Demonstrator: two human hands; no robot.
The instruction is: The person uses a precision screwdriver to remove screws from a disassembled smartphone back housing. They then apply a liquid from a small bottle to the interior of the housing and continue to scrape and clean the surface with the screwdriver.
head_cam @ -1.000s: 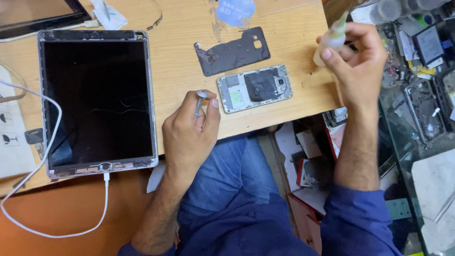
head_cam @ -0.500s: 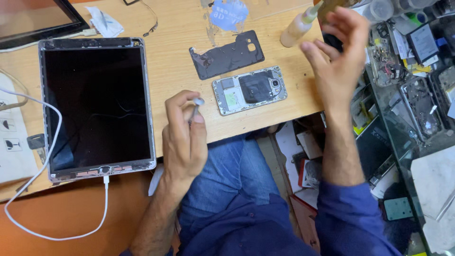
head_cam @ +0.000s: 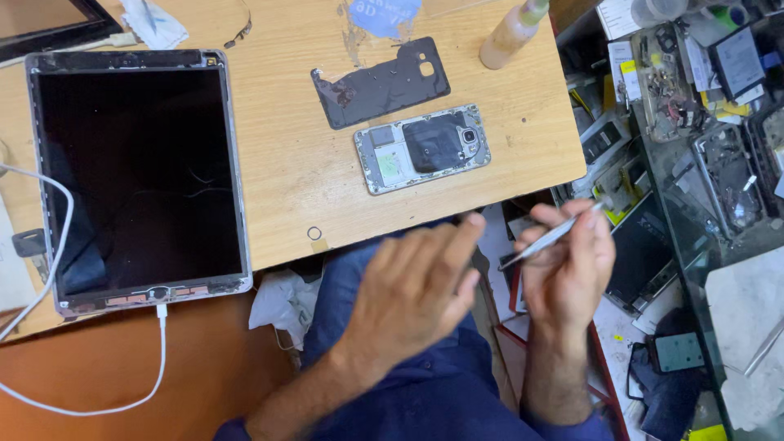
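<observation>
My right hand (head_cam: 570,273) is below the table's front edge, above my lap, holding thin metal tweezers (head_cam: 551,235) that point to the lower left. My left hand (head_cam: 416,286) is beside it, blurred, with fingers stretched out and nothing in it. On the wooden table (head_cam: 286,188) lies an opened phone (head_cam: 423,148) with its insides showing. Its dark back cover (head_cam: 380,82) lies just behind it. A small beige bottle (head_cam: 510,33) stands at the table's back right.
A large tablet (head_cam: 139,171) with a dark cracked screen lies at the left, with a white cable (head_cam: 159,327) plugged into its near edge. A cluttered shelf of phone parts (head_cam: 702,106) fills the right side. A crumpled white cloth (head_cam: 282,298) hangs under the table edge.
The right hand set the bottle down at the back of the table and came down to my lap. The tweezers went from the left hand to the right. The left hand left the table edge.
</observation>
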